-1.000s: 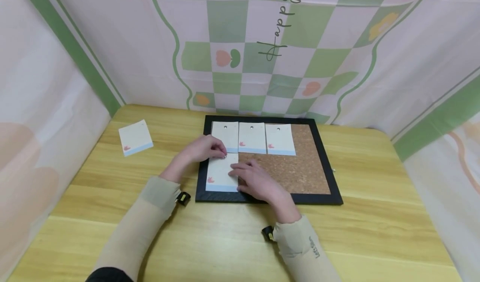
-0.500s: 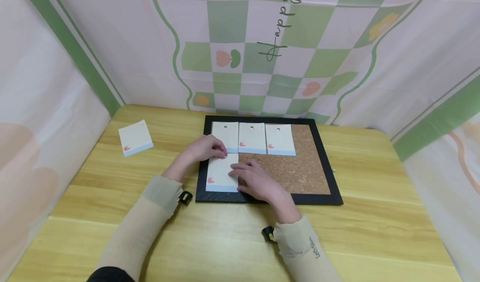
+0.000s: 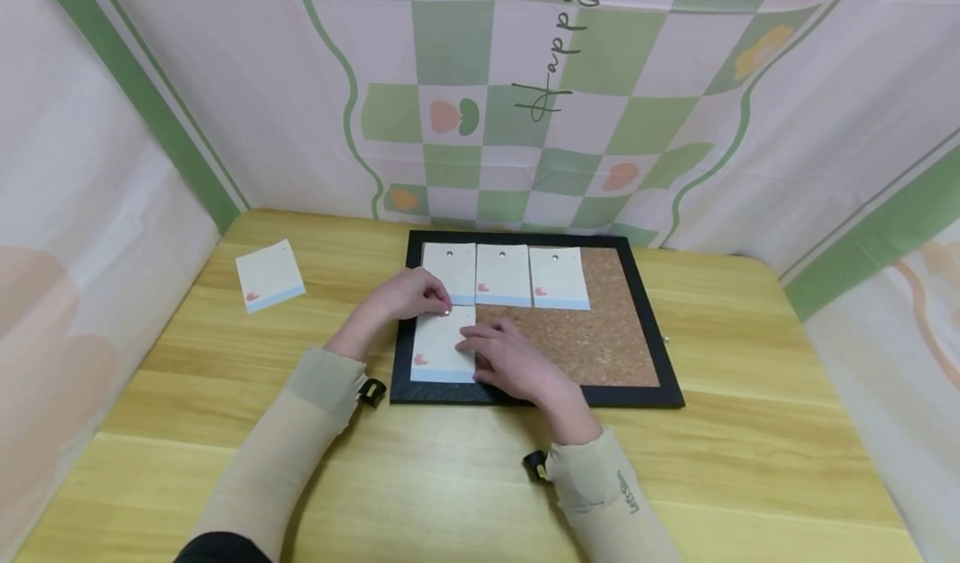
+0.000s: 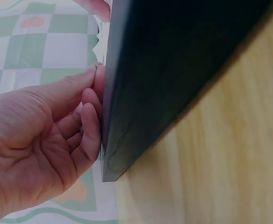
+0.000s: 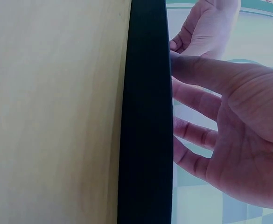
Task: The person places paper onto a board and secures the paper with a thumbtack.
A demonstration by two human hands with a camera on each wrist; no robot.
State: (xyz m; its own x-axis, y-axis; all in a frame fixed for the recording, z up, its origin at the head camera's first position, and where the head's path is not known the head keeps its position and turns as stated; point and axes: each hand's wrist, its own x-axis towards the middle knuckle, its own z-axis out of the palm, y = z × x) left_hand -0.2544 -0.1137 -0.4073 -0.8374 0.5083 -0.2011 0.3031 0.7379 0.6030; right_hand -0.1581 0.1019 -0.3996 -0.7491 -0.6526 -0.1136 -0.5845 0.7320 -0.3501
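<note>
My left hand (image 3: 412, 295) pinches a small silver thumbtack (image 3: 447, 312) at the top edge of a cream note sheet (image 3: 442, 346) with a blue strip and a pink tulip print. The sheet lies in the lower left of a black-framed cork board (image 3: 577, 351). My right hand (image 3: 516, 361) rests with extended fingers on the sheet's right edge, its heel over the front of the frame. In the left wrist view the thumb and index fingertip of the left hand (image 4: 57, 116) meet just above the board; its other fingers are curled. The right wrist view shows the right hand's fingers (image 5: 194, 130) reaching down to the board.
Three similar sheets, a left one (image 3: 459, 271), a middle one (image 3: 504, 276) and a right one (image 3: 561, 280), are tacked along the board's top. Another loose sheet (image 3: 270, 276) lies on the wooden table (image 3: 442, 480) at left. A small tack (image 3: 667, 340) sits beside the frame's right edge.
</note>
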